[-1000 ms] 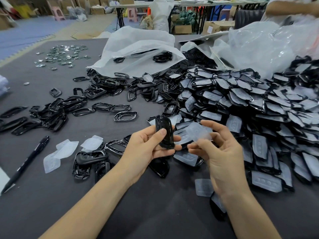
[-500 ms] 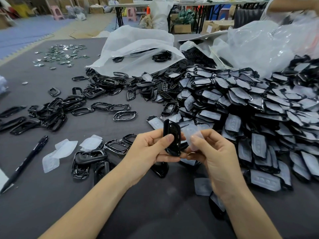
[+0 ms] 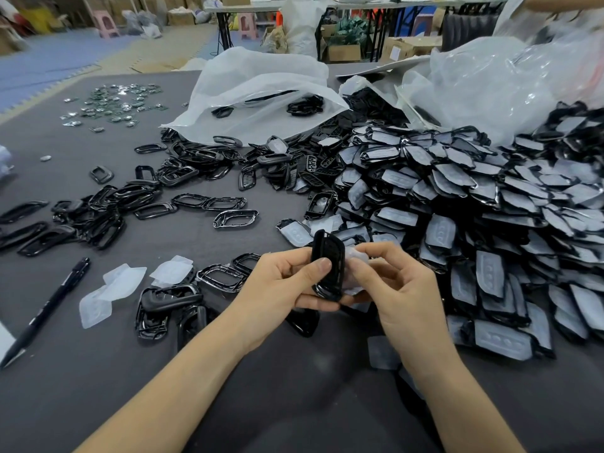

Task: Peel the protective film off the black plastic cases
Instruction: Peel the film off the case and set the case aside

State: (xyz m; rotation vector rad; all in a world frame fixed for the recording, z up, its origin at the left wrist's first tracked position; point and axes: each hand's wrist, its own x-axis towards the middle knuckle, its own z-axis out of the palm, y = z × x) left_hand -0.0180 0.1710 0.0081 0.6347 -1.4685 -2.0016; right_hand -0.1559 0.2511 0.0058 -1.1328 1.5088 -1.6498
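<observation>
Black glossy plastic case (image 3: 327, 266): my left hand (image 3: 287, 286) is gripping it upright | translucent film (image 3: 352, 253): my right hand (image 3: 402, 289) is pinching it | film's embossed marks unreadable

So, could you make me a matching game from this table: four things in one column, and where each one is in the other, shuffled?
Things:
1. pen
2. black case
3. loose film pieces
4. heap of filmed cases

Places:
A. right side of the table
B. gripped in the left hand
C. near the table's left edge
D. flat on the table, just right of the pen

Pairs: 1-C, 2-B, 3-D, 4-A.
</observation>
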